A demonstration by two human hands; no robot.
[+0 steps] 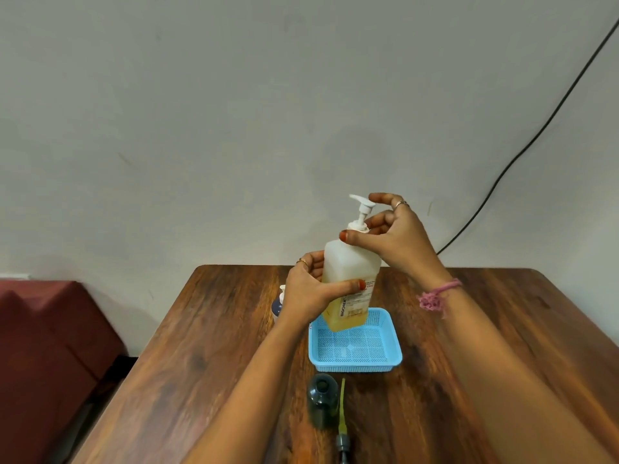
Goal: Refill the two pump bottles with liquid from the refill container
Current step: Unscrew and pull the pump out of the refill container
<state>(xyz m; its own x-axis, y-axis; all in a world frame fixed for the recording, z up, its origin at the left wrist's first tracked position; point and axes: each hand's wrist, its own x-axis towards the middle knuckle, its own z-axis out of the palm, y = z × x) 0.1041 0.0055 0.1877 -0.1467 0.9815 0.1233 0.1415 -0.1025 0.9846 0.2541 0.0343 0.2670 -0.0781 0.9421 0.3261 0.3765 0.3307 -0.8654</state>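
A large translucent refill container [350, 272] with yellow liquid and a white pump head is held above the far end of a blue basket [355, 343]. My left hand [308, 293] grips its body from the left. My right hand [392, 232] pinches the white collar under the pump. A dark green bottle [322, 401] stands open near the table's front edge, its pump with a yellowish tube [342, 420] lying beside it. A small bottle with a dark blue body and white pump [278, 304] stands behind my left hand, mostly hidden.
The wooden table [469, 346] stands against a grey wall. A black cable [536, 135] runs down the wall at the right. A dark red seat [50, 346] sits left of the table.
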